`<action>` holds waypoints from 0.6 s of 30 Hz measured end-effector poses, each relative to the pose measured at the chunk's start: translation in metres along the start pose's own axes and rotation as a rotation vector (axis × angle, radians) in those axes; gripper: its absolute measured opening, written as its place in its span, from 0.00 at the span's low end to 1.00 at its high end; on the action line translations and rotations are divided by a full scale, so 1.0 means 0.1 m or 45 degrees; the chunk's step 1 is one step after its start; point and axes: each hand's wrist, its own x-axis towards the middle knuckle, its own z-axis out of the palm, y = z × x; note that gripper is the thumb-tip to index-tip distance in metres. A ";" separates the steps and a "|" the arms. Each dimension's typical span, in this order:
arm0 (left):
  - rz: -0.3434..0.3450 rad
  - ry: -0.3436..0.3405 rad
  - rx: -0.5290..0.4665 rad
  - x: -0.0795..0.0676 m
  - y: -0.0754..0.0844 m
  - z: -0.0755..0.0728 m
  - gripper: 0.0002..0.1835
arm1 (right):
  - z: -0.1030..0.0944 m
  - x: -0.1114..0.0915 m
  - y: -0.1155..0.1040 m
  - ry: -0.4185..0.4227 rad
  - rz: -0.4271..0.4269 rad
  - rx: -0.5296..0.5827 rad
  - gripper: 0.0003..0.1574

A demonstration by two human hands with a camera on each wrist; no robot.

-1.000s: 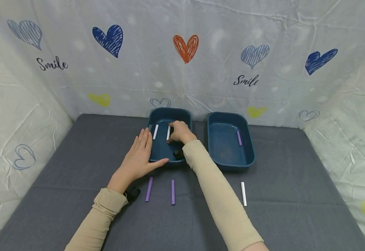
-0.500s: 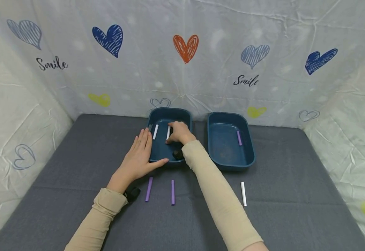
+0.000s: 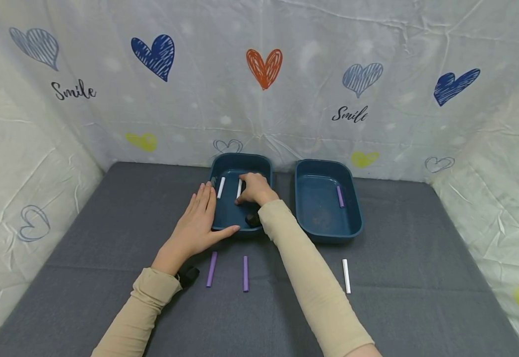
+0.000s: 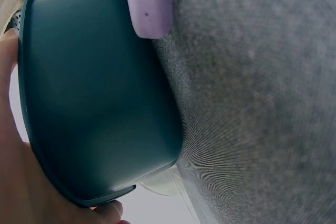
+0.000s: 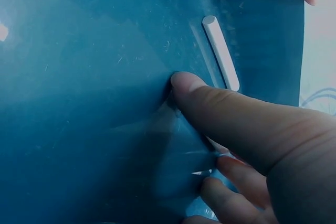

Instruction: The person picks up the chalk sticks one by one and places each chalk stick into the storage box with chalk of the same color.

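Note:
In the head view my left hand point(image 3: 194, 225) lies with straight fingers along the left rim of the left blue tray point(image 3: 241, 157), its thumb spread across the near corner. The left wrist view shows this tray's outer wall point(image 4: 100, 93) beside that hand. Inside the tray, my right hand point(image 3: 256, 188) has thumb and fingertips at a white chalk stick point(image 3: 239, 187), close over the tray's floor. The thumb hides most of this stick in the right wrist view. A second white chalk stick point(image 3: 221, 188) lies to its left, also seen as a white stick point(image 5: 221, 53) near the thumb.
The right blue tray point(image 3: 328, 237) holds one purple chalk stick point(image 3: 340, 197). On the grey cloth in front lie a left purple stick point(image 3: 212, 269), a middle purple stick point(image 3: 245, 273) and a white stick point(image 3: 346, 276). A printed curtain point(image 3: 210, 109) hangs behind.
The right thumb has shifted slightly leftward over the near end of the white chalk stick. My left hand and both trays have stayed in place.

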 end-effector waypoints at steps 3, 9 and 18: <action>0.000 0.004 0.006 0.00 0.00 0.00 0.65 | 0.00 -0.01 0.00 0.003 0.001 0.005 0.49; 0.007 0.015 0.009 0.00 0.01 0.00 0.65 | 0.00 -0.01 0.00 0.015 0.007 -0.003 0.48; 0.010 0.022 0.012 0.00 -0.01 0.03 0.65 | 0.02 0.01 0.01 0.032 0.017 0.014 0.47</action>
